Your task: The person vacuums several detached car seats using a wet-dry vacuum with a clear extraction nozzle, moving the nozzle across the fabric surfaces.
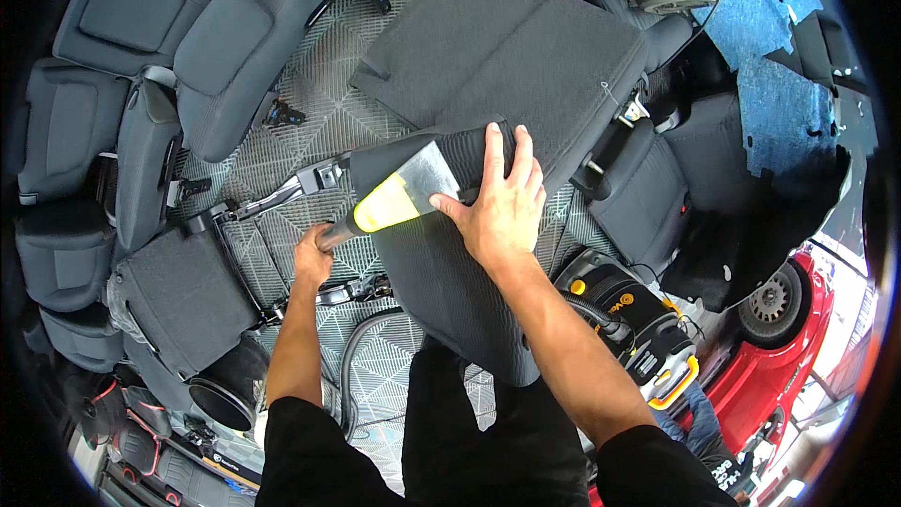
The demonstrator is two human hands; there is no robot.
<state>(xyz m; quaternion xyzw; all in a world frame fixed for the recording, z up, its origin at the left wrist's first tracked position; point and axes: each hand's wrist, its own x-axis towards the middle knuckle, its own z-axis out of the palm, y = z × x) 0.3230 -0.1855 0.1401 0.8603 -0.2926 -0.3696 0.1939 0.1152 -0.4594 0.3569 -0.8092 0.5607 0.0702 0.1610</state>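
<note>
your left hand (313, 258) is clamped around the handle of the extractor nozzle (399, 195), angling its clear and yellow head onto the seat cushion (450, 282) just right of your grip. your right hand (499, 202), fingers apart, presses flat on the cushion beside the nozzle head, pinning the fabric steady against it.
</note>
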